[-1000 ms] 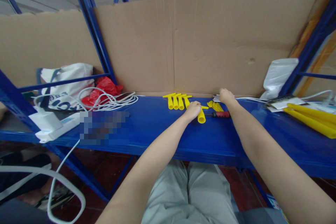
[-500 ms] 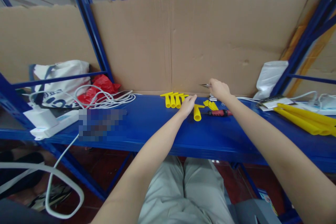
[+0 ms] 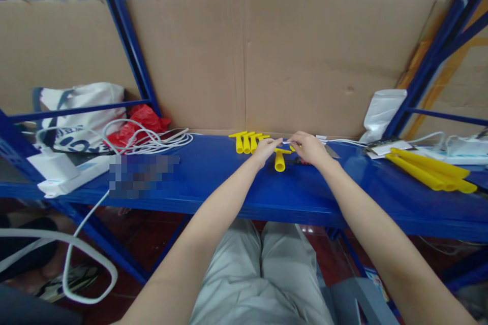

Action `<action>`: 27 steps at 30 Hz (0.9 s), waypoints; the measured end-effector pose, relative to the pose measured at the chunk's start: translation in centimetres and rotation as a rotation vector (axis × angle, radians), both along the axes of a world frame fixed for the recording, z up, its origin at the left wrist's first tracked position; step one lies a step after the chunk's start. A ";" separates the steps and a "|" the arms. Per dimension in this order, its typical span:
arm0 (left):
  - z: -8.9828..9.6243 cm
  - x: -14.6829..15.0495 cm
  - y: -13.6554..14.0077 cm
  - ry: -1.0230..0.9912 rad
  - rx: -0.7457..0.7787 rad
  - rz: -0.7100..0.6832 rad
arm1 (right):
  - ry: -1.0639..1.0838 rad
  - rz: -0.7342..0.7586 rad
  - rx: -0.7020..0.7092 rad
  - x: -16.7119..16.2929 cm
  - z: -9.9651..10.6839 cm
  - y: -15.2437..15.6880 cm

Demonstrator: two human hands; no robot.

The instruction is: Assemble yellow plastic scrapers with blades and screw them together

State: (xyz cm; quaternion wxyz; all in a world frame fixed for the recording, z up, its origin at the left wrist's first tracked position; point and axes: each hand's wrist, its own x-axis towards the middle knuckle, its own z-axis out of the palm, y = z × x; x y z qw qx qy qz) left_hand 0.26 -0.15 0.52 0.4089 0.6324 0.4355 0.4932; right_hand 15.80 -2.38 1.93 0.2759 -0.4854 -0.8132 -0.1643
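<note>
Spanning gap between your hands, mid-frame: small pale piece, long axis roughly left-right, too small to tell which way it points. Right hand seems pinching right end; left hand at left end, grip unclear; neither nearer. Just below: yellow T-piece, tube pointing down-frame, open end toward you.

- My right hand hides most of the screwdriver.
- Pale bit by my left hand: too small to tell.
- Pixels mask some of the table.
</note>
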 end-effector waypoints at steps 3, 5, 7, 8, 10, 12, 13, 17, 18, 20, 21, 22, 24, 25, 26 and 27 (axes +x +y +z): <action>-0.1 0.0 0.4 -0.125 -0.072 -0.023 | -0.030 0.027 0.038 -0.1 0.1 -0.1; 0.0 -0.1 0.5 -0.219 -0.122 -0.040 | -0.040 0.007 0.064 -0.3 0.0 -0.2; 0.2 -0.3 0.5 -0.291 -0.162 -0.055 | -0.009 -0.056 0.080 -0.3 -0.1 -0.3; 0.2 -0.3 0.5 -0.314 -0.177 -0.058 | 0.020 -0.092 0.083 -0.2 -0.2 -0.3; 0.3 -0.4 0.4 -0.333 -0.193 -0.049 | 0.092 -0.152 0.086 0.2 -0.3 -0.1; 0.4 -0.4 0.3 -0.327 -0.196 -0.026 | 0.173 -0.189 0.076 0.7 -0.4 0.4; 0.4 -0.4 0.3 -0.324 -0.195 -0.014 | 0.219 -0.196 0.061 1.1 -0.4 0.7; 0.4 -0.3 0.4 -0.369 -0.198 0.017 | 0.408 -0.119 -0.021 2.2 -0.6 1.9; 0.4 -0.3 0.5 -0.391 -0.202 0.025 | 0.464 -0.084 -0.034 2.4 -0.6 2.2; 0.4 -0.4 0.6 -0.439 -0.215 0.041 | 0.613 -0.011 -0.054 2.5 -0.7 2.7; 0.4 -0.4 0.6 -0.466 -0.224 0.046 | 0.700 0.033 -0.068 2.5 -0.8 2.9; 0.4 -0.4 0.7 -0.495 -0.234 0.046 | 0.783 0.082 -0.081 2.5 -0.8 3.0; 0.4 -0.5 0.9 -0.551 -0.260 0.047 | 0.908 0.183 -0.091 2.3 -0.9 3.2; 0.4 -0.5 1.0 -0.574 -0.273 0.049 | 0.941 0.224 -0.084 2.3 -0.8 3.2; 0.4 -0.5 1.1 -0.590 -0.285 0.054 | 0.954 0.253 -0.066 2.2 -0.8 3.2; 0.4 -0.6 1.1 -0.599 -0.295 0.059 | 0.954 0.264 -0.030 2.2 -0.8 3.1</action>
